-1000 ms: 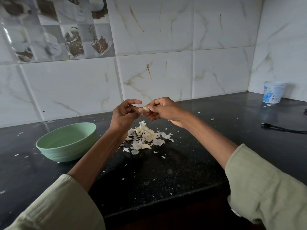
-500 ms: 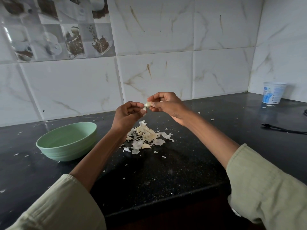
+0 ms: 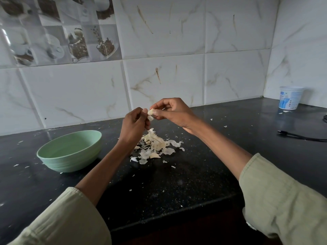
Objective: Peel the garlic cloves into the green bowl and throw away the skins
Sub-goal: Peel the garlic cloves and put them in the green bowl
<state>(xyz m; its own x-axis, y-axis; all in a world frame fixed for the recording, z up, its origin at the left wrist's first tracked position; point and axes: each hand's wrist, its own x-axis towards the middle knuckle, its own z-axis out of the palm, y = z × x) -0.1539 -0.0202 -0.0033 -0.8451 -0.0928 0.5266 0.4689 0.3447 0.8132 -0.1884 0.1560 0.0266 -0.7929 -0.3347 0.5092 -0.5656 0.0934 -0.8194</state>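
Left of the skin pile (image 3: 155,145), the green bowl (image 3: 69,151) waits on the worktop (image 3: 194,174). Above the pile, your left hand (image 3: 132,126) pinches loose skin while your right hand (image 3: 169,110) grips the garlic clove (image 3: 150,112): light, firm, slippery, so hold its sides.

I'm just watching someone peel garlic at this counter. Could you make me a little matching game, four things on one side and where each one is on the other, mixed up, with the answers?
Things
1. green bowl
2. garlic clove
3. pile of skins
4. white tub

Places
A. in the far right corner of the counter, by the wall
B. pinched between the fingers of both hands, above the counter
C. on the counter to the left of the left hand
D. loose on the counter below the right hand

Pairs: 1-C, 2-B, 3-D, 4-A
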